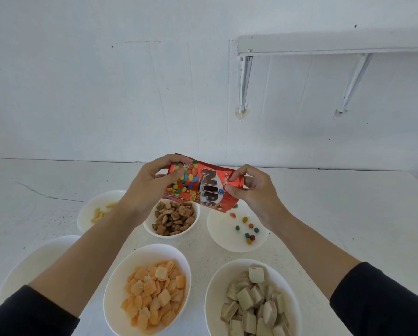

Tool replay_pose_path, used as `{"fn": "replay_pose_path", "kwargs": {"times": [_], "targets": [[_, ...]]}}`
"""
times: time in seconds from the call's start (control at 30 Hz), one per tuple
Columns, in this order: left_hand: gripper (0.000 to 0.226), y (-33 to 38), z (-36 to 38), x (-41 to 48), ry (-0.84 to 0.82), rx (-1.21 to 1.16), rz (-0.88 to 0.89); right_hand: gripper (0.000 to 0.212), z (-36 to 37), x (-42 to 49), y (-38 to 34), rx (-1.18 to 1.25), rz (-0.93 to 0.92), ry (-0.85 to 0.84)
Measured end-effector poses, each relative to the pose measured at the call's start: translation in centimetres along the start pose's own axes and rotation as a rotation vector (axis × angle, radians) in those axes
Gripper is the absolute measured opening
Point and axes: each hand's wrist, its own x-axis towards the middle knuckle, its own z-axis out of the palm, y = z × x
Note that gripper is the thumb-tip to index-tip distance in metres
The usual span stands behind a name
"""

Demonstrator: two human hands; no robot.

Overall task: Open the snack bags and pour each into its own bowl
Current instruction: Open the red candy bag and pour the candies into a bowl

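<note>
- The red Nips bag (198, 184) is up in the air, lying sideways and tilted, above the bowls nearer the far edge of the bench (324, 214).
- The left hand (152, 187) grips the bag's left end, fingers curled round it.
- The right hand (254, 192) pinches the bag's right end between thumb and forefinger.
- Under the bag's lower corner stands a white bowl (217, 229) with a few coloured candies (249, 235) in it.
- Just left of it is a bowl of brown pillows (152, 230).
- Nearer the person stand a bowl of orange crackers (113, 287) and a bowl of pale wafer pieces (210, 294).
</note>
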Motion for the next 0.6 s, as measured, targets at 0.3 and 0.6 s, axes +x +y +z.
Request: {"fn": "replay_pose_path", "kwargs": {"times": [0.3, 0.6], "targets": [[0.018, -1.4, 0.6, -0.6, 0.008, -0.005, -0.073, 0.018, 0.1, -0.4, 1.7, -0.043, 0.073, 0.001], [0.017, 2.2, -0.1, 0.6, 0.024, 0.049, 0.136, 0.019, 0.1, 0.4, -0.9, 0.115, -0.021, 0.002]]}}
